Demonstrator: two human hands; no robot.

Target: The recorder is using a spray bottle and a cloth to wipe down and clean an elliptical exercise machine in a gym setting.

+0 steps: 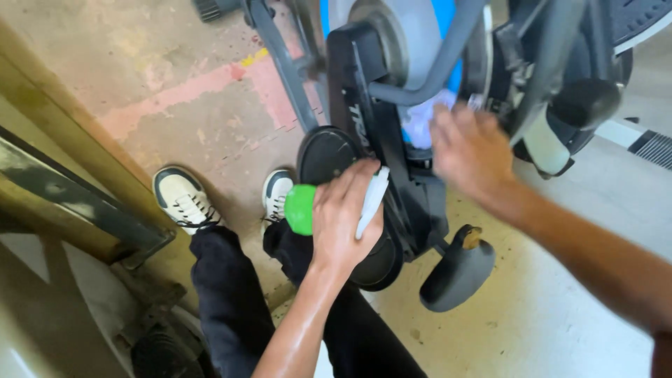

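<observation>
My left hand [343, 213] grips a spray bottle with a green body [301, 208] and a white trigger head [373, 199], held sideways in front of a black exercise machine [357, 91]. My right hand [467, 150] is blurred and presses a pale cloth [423, 119] against the machine's blue and grey housing, just under a grey curved bar [434, 63]. A round black disc [325, 154] on the machine sits right behind the bottle.
My legs in dark trousers [231, 294] and two white shoes [183, 199] stand on worn concrete with faded pink paint [189, 91]. A black pedal or foot [458, 269] juts out low right. A yellowish beam [63, 133] runs along the left.
</observation>
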